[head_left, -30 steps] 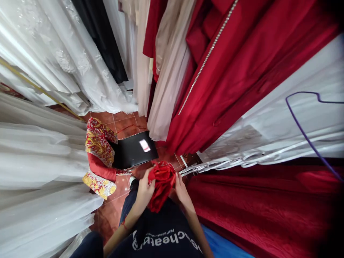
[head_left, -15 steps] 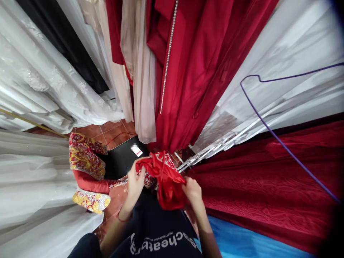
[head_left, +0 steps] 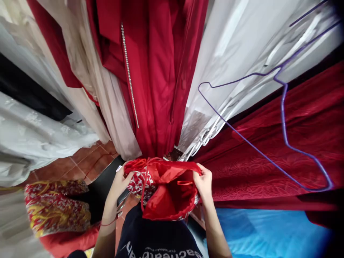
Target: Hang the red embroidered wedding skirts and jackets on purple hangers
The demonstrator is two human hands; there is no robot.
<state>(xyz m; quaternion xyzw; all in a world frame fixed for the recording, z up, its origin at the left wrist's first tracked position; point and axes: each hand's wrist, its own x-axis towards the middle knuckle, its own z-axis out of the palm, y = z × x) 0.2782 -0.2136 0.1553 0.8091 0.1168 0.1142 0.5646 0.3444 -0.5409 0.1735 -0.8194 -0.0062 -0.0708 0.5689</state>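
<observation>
A red garment with silver embroidery hangs spread between both hands in front of my dark shirt, its red lining facing me. My left hand is closed on its left top edge. My right hand is closed on its right top edge. A thin red strap runs down the garment's front.
Hanging red, cream and white gowns crowd close ahead. A purple wire hanger hangs at the right over a dark red cloth. A red and gold garment and a black bag lie on the tiled floor at left. Blue sheet at lower right.
The bunched red garment has been pulled open and spread wide between both hands. My view has swung to the right, so the hanger is nearer the middle.
</observation>
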